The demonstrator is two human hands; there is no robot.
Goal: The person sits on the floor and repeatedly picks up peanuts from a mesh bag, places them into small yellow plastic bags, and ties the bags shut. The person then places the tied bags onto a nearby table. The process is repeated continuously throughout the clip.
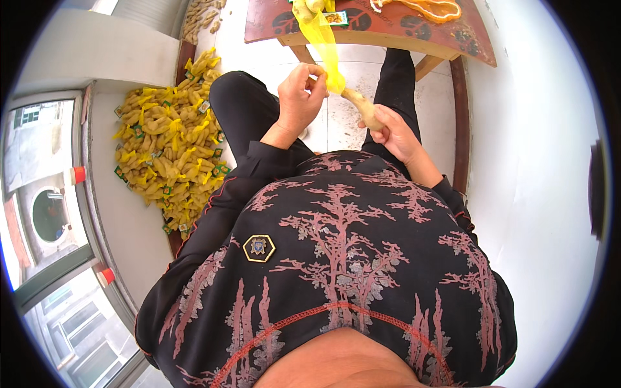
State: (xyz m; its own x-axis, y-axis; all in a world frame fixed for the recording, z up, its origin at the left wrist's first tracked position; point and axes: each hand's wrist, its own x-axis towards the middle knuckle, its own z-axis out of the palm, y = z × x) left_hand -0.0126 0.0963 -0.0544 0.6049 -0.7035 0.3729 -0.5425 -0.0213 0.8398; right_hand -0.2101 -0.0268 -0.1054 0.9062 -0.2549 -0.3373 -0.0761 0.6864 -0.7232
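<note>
My left hand [302, 94] pinches the mouth of a yellow mesh bag [326, 46] that hangs over the near edge of the red-topped table [388, 39]. In my right hand [394, 133] is a long piece of ginger root [363, 107], its narrow end at the bag's opening. The bag's far part lies on the tabletop with pale ginger pieces [306, 8] in it. A small green-edged card [336, 19] lies beside it.
Orange netting [434, 9] lies on the table's right part. A large heap of filled yellow mesh bags [170, 150] rests on the floor to the left, with loose ginger [199, 19] beyond it. A white wall [529, 145] stands to the right, windows to the left.
</note>
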